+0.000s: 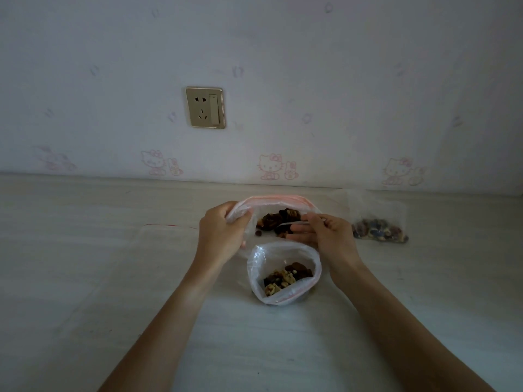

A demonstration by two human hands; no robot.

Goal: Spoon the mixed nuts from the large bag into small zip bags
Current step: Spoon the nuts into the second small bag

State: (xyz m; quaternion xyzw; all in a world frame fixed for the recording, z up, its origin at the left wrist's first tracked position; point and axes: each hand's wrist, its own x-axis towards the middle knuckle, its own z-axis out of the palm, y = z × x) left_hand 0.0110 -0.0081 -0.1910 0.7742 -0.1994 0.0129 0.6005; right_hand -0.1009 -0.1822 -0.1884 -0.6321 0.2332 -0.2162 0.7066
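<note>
Nuts (pixel 278 219) sit inside the big bag (pixel 276 200), which lies on the table (pixel 85 250) near the wall. My left hand (pixel 219 226) grips the bag's left edge and holds it open. My right hand (pixel 328 232) pinches a spoon (pixel 288 223) that points into the nuts. Just in front stands a small zip bag (pixel 283 271), open, with some nuts in it. Another small bag (pixel 377 219) with nuts lies to the right.
</note>
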